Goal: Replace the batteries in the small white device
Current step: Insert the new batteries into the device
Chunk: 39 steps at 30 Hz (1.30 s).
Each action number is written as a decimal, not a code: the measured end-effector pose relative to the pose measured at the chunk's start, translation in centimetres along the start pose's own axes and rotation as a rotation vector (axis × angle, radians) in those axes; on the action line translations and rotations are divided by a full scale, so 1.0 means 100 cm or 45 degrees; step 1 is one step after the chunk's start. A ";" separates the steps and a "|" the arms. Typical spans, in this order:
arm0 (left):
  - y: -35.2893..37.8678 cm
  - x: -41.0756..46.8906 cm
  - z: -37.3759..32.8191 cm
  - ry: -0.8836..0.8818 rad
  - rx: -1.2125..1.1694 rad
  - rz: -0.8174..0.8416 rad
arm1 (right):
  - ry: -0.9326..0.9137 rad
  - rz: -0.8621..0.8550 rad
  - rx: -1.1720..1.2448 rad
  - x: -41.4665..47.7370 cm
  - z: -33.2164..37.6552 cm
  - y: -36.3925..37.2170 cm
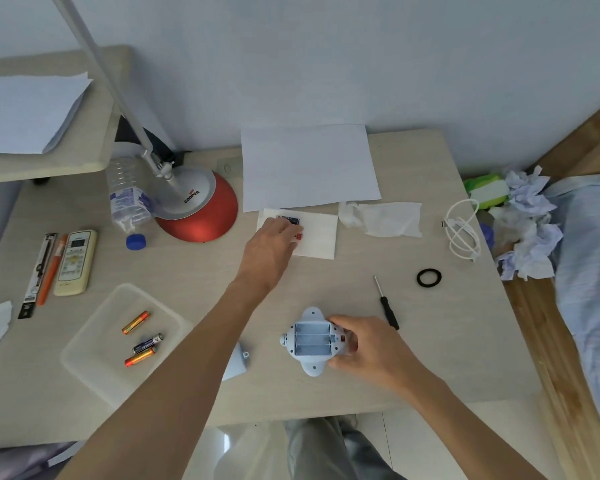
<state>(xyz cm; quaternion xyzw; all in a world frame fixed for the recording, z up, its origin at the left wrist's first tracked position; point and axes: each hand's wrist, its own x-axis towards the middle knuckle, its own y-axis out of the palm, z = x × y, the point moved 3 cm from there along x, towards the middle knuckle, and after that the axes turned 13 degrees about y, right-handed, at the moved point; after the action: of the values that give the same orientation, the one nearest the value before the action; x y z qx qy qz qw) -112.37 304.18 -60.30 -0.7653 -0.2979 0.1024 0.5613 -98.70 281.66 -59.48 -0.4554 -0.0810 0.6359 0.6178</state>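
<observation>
Your desk (413, 358) is pale wood grain, pushed against a plain pale wall (361, 64). A higher side table (94, 161) stands at your left with a stack of paper (28, 112) on it. Wood boards (541, 341) and blue bedding (589, 271) run along your right.

The device (310, 341) lies near the front edge of the desk, back up, its three battery bays open and bare. Your right hand (368, 348) grips its right side, thumb and fingers curled round it. Its cover (236, 362) lies just left, partly hidden by your forearm.

Your left hand (274, 244) reaches to a napkin (321, 237) mid-desk. Its fingertips are on small red and dark items (290, 220) there, and you cannot tell from here whether it grips them.

A clear tray (118, 306) at front left holds three batteries (142, 348), whose print is too small to read. The lamp (198, 209), with a red base and a silver top, reads "COOPER". A bottle (129, 199) lies beside it with a blurred label, its blue cap (136, 242) off. A remote (75, 263) and pens (51, 268) lie at the left.

To your right are a screwdriver (388, 306), a black ring (429, 278), a white cable (463, 230) and crumpled tissues (527, 237). A blank sheet (309, 168) lies by the wall.
</observation>
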 end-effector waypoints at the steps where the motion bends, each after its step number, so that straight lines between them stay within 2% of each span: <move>1: 0.001 0.003 0.002 0.006 0.013 0.002 | 0.000 -0.003 0.002 0.000 0.000 0.000; 8: 0.002 0.008 0.008 0.020 0.045 0.125 | 0.007 -0.002 0.022 0.000 -0.001 0.000; 11: -0.008 -0.005 -0.004 0.016 -0.151 0.112 | 0.012 0.004 0.019 0.000 -0.001 -0.001; 18: -0.054 -0.066 -0.074 -0.059 -0.707 -0.128 | 0.023 0.035 0.023 0.000 0.003 -0.003; 21: -0.056 -0.085 -0.095 -0.088 -0.814 -0.094 | 0.023 0.034 0.041 0.000 0.003 -0.004; 25: -0.034 -0.101 -0.096 -0.127 -0.866 -0.019 | 0.021 0.048 0.055 0.000 0.003 -0.003; 31: -0.013 -0.115 -0.088 -0.247 -0.937 -0.036 | 0.038 0.052 0.059 -0.001 0.002 -0.004; 39: -0.005 -0.116 -0.088 -0.096 -0.641 0.023 | 0.022 0.043 0.073 -0.003 0.005 -0.004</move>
<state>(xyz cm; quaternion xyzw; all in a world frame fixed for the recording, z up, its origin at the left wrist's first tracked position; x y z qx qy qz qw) -117.51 290.64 -58.81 -0.8791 -0.3281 0.0585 0.3407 -98.80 281.71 -58.83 -0.4442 -0.0496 0.6445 0.6203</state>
